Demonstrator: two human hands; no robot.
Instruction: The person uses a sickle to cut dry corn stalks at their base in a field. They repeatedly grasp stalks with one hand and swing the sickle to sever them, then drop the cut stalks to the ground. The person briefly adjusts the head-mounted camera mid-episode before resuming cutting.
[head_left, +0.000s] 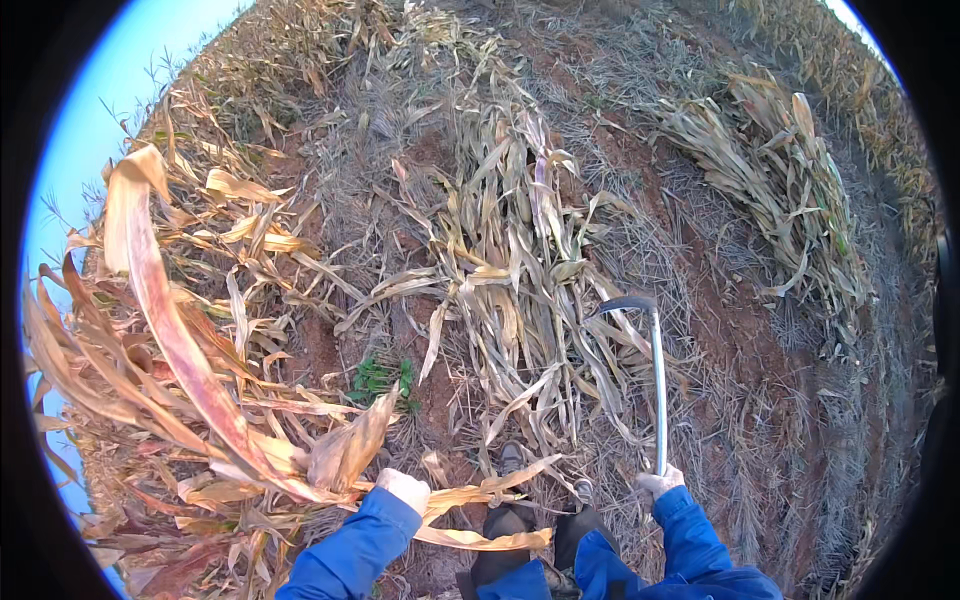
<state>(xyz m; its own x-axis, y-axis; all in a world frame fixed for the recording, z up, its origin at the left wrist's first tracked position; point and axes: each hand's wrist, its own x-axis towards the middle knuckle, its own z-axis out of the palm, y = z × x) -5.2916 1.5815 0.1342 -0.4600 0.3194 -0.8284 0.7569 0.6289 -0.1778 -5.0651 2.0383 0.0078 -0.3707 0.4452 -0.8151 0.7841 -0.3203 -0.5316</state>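
Note:
My left hand (405,488) is closed around a dry corn stalk (352,442), whose long tan and reddish leaves sweep up and to the left. More of its dry leaves stick out to the right of my fist, in front of my legs. In my right hand (661,482) is a sickle (660,390), gripped at the low end of its long pale handle. The dark curved blade points left at the top, over the edge of a heap of cut corn stalks (505,270) lying ahead of me. Both fists hide the parts they grip.
Another heap of cut stalks (775,175) lies to the far right. Dry standing corn (240,80) runs along the far left. A small green weed (378,380) grows near my left hand. Reddish soil with straw litter surrounds my shoes (511,457).

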